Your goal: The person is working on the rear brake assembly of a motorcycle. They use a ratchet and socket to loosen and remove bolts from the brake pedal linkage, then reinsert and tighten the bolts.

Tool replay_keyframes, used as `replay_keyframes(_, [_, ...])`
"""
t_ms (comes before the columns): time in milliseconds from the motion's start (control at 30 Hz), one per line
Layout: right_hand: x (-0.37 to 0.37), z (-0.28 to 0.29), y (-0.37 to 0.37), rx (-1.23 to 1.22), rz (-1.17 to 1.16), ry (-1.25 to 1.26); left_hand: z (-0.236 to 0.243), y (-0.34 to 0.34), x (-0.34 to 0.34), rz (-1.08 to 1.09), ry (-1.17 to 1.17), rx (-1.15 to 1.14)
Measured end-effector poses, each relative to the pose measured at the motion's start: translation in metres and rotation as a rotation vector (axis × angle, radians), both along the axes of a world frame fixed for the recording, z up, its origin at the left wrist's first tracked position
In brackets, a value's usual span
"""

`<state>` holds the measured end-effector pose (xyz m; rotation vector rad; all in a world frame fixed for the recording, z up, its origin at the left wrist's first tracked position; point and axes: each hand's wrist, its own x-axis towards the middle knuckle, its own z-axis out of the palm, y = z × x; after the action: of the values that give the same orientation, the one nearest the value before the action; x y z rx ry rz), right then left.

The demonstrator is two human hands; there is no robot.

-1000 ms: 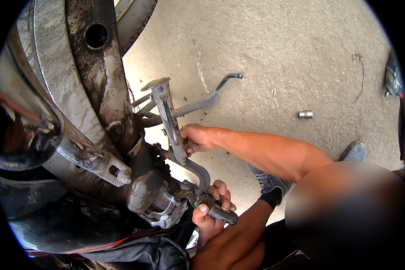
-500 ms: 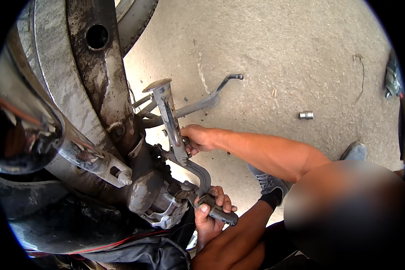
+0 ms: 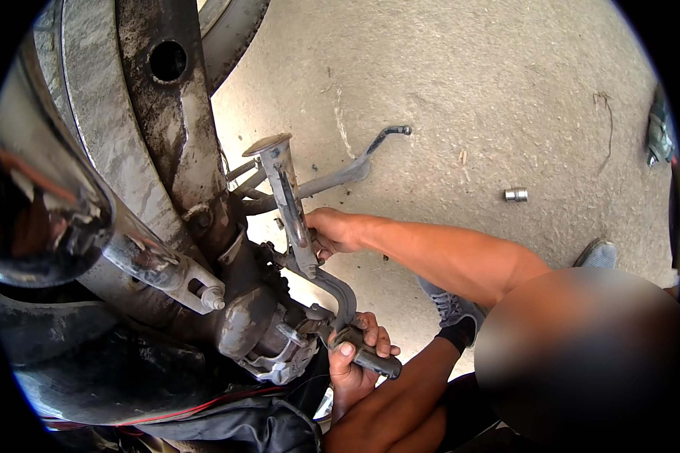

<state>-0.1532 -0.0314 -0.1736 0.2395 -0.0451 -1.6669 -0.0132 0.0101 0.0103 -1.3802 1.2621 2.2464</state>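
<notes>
The bent grey metal lever (image 3: 332, 283) juts out from the grimy underside of a motorcycle (image 3: 204, 249), low down beside the engine casing (image 3: 261, 332), above the concrete floor (image 3: 468, 98). Its upper end is a flat, plate-like arm (image 3: 287, 196) topped by a small round cap; its lower end curves down into a black rubber-sleeved peg (image 3: 374, 361).

The left hand (image 3: 355, 359) is wrapped around that peg, its grip pressed together on the rubber sleeve, thumb on top. The right hand (image 3: 332, 230) reaches in behind the flat upper arm; its fingers are hidden by the metal, so I cannot tell whether that grip is closed on anything or merely resting there.

The lever looks like solid steel: stiff, fairly heavy for its size, and not fragile. Bare metal near the engine appears oily and would likely be slippery, so the rubber sleeve seems the surest place to take hold, with the flat arm as a second point for steadying.

Further out, a thin curved side stand (image 3: 355, 162) stretches away over the floor. A small shiny socket (image 3: 515, 195) lies well apart on the floor towards the right edge, and a grey shoe (image 3: 446, 309) rests below the right forearm. A chrome exhaust pipe (image 3: 45, 219) fills the left.
</notes>
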Motion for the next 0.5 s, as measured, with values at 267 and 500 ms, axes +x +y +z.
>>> replay_keyframes(267, [0.009, -0.018, -0.024, -0.008, -0.123, 0.083, -0.006, 0.000, 0.003, 0.072, 0.055, 0.070])
replay_keyframes(500, [-0.004, -0.006, -0.010, 0.047, -0.028, 0.044, -0.007, 0.000, 0.002, 0.074, 0.053, 0.079])
